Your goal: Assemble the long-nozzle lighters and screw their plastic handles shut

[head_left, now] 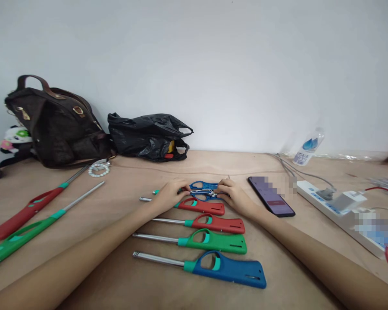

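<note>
In the head view, an opened blue gas lighter [204, 184] lies in two casing halves, with thin white wires [203, 192] and small parts across them. Its left end is between the bent fingers of my left hand [173, 196]. At the other end, the fingers of my right hand [236, 196] are closed on the lighter near the wires; the fingertips are partly hidden. Nearer to me lie assembled lighters in a column: a red lighter [205, 206] just below the hands, another red lighter [223, 224], a green lighter [223, 243] and a blue lighter [236, 270].
A longer red lighter [29, 210] and green lighter [29, 233] lie left. Behind are a dark handbag [64, 125], a black plastic bag [142, 133] and a bead bracelet [98, 170]. Right are a phone [271, 197], a power strip [339, 215] with cables and a tilted bottle [308, 148].
</note>
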The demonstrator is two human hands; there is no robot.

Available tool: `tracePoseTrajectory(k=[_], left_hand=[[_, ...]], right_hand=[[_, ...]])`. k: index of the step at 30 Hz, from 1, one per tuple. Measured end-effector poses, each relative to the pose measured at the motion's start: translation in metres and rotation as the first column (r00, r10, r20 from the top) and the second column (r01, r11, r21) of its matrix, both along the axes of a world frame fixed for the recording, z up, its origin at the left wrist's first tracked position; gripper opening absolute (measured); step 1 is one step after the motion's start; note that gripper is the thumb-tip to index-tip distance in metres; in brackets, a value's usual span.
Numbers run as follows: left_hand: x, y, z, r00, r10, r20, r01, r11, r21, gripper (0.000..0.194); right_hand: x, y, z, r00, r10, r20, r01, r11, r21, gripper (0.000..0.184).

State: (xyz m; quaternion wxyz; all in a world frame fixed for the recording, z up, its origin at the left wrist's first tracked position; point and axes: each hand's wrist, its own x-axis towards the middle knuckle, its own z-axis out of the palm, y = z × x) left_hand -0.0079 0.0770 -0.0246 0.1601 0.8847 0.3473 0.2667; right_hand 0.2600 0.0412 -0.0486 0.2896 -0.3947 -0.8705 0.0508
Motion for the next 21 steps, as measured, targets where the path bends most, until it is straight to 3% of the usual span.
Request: tracePoseTrajectory(k=[7,21], left_hand=[[-0.0009,0.0011,-0.0029,0.999,-0.052,0.016,0.051,0.997,0.061,0.012],[0.0009,0.0037,-0.0008,0.994,-0.072,-0.082,0.076,0.996,0.044,0.021]], right_hand=[[-0.0005,0.0001,-0.0003,1.000,-0.011,0.016,0.011,1.000,0.024,0.014],[-0.0028,-0.0020,0.0018,0.999,-0.030,0.022,0.029,0.999,0.044,0.014]])
